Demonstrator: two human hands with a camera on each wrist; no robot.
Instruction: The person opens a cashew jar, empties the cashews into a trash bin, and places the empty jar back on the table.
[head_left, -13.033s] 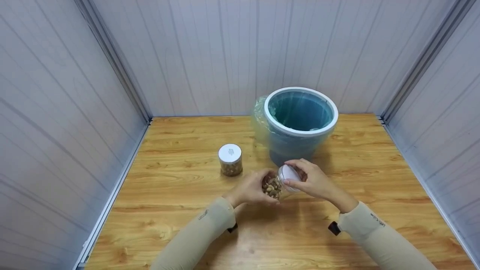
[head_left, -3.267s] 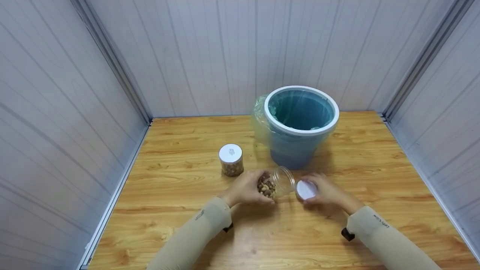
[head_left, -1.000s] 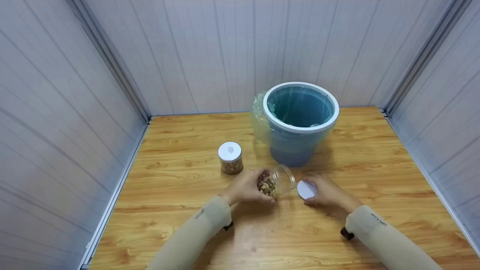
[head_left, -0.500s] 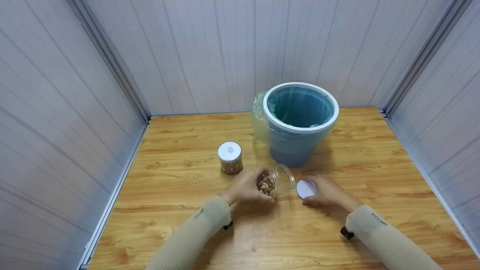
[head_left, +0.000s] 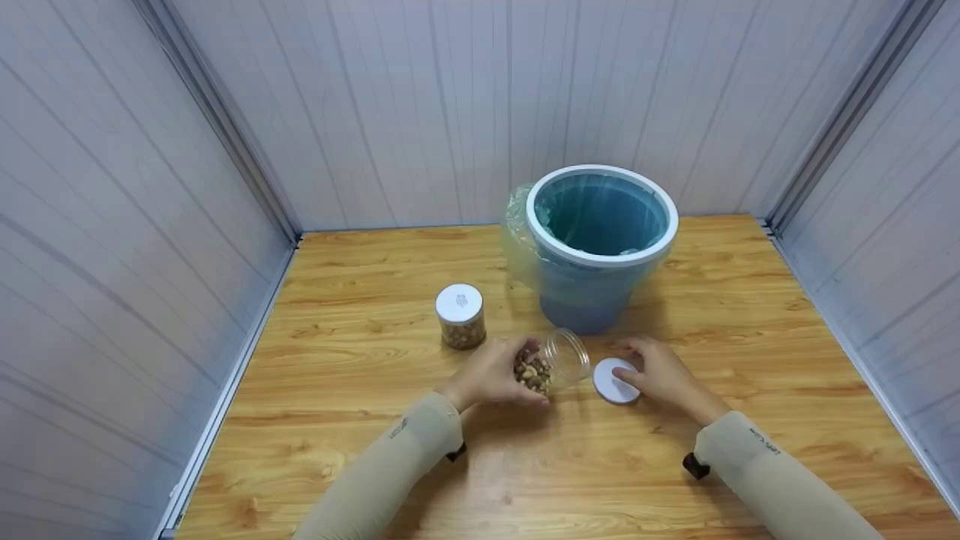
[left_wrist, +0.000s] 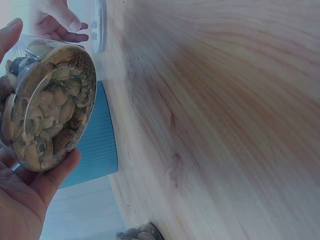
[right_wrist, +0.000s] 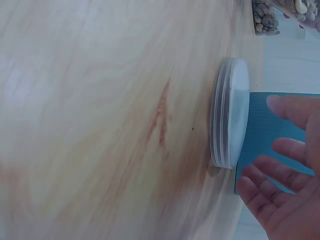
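Note:
My left hand [head_left: 495,375] grips a clear jar [head_left: 568,363] of mixed nuts, tilted with its uncapped mouth toward the right. In the left wrist view the jar's base [left_wrist: 52,110] faces the camera, and the fingers wrap its side. A white lid [head_left: 616,381] lies flat on the table right of the jar's mouth. Just above and beside it is my right hand [head_left: 660,375], its fingers spread and holding nothing. The right wrist view shows the lid [right_wrist: 231,112] apart from the fingers.
A second nut jar [head_left: 461,318], with its white lid on, stands upright left of the hands. Behind them is a blue bin [head_left: 585,300] with a white rim and a thin plastic liner. Pale panel walls [head_left: 405,112] enclose the wooden table [head_left: 337,300] on three sides.
Since 13 seconds ago the lid has come off the jar and been set on the table. In the last half second my right hand has let go of it and lifted slightly.

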